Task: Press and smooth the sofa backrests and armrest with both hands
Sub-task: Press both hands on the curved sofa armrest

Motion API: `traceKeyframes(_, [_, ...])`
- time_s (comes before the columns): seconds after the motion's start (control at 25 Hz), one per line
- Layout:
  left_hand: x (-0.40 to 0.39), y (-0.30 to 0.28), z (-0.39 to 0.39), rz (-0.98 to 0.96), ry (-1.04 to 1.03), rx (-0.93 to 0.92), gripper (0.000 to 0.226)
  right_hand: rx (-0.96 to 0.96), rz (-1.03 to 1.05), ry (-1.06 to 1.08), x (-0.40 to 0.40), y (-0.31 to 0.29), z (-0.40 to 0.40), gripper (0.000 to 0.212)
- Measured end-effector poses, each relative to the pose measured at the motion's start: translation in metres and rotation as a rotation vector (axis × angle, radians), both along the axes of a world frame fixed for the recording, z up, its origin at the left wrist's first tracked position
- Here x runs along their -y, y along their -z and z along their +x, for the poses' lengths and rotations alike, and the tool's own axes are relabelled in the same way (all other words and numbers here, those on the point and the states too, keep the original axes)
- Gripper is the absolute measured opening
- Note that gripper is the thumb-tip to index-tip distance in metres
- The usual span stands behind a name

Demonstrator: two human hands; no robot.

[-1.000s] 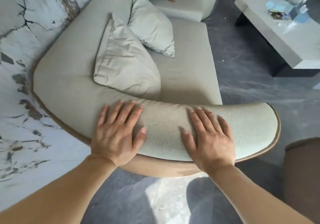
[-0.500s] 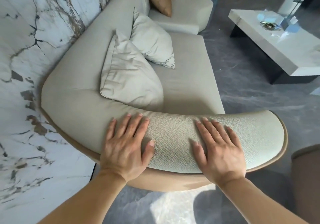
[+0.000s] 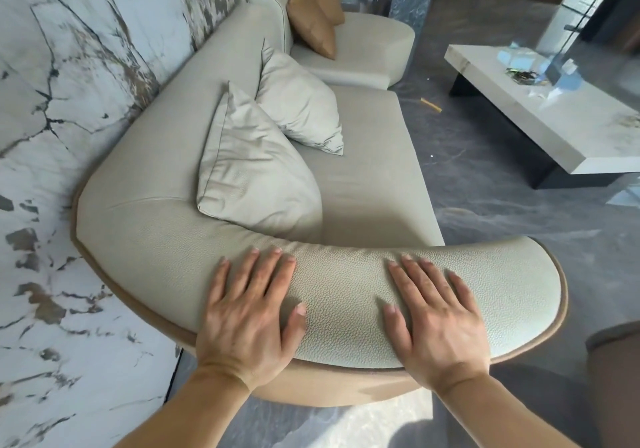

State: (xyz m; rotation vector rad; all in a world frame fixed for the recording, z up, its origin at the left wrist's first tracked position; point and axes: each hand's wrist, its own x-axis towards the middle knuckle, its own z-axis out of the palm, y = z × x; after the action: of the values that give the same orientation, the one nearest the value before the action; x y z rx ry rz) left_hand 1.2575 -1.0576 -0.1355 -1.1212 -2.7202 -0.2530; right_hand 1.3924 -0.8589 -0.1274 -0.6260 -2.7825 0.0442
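Observation:
The pale grey-green sofa has a curved, pebbled leather armrest running across the near foreground, edged in tan piping. My left hand lies flat on its left part, fingers spread and pointing away from me. My right hand lies flat on its right part, fingers apart, palm down. Both hands hold nothing. The backrest curves away along the marble wall on the left. Two pale cushions lean against it on the seat.
Two tan cushions stand at the far end of the sofa. A marble wall is tight against the backrest. A low white coffee table with small items stands at right on the grey floor. A brown rounded seat edge shows at lower right.
The view has tilted up, showing more of the far sofa and room. Both hands stay flat on the armrest in about the same places.

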Motion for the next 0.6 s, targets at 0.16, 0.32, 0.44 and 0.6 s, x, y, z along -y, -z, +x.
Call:
traceKeyframes(0.16, [-0.013,0.003,-0.018,0.014,0.003,-0.022,0.062,-0.019,0.013,-0.003,-0.013,0.001,-0.017,0.058])
traceKeyframes(0.32, [-0.023,0.003,-0.035,0.029,0.001,-0.04,0.062,-0.035,0.019,-0.001,-0.024,0.003,-0.034,0.058])
traceKeyframes(0.44, [-0.03,0.004,-0.044,0.038,0.001,-0.052,0.063,-0.043,0.029,0.001,-0.031,0.004,-0.044,0.058])
traceKeyframes(0.6, [-0.037,0.005,-0.058,0.046,-0.001,-0.069,0.062,-0.064,0.037,0.006,-0.038,0.006,-0.058,0.058])
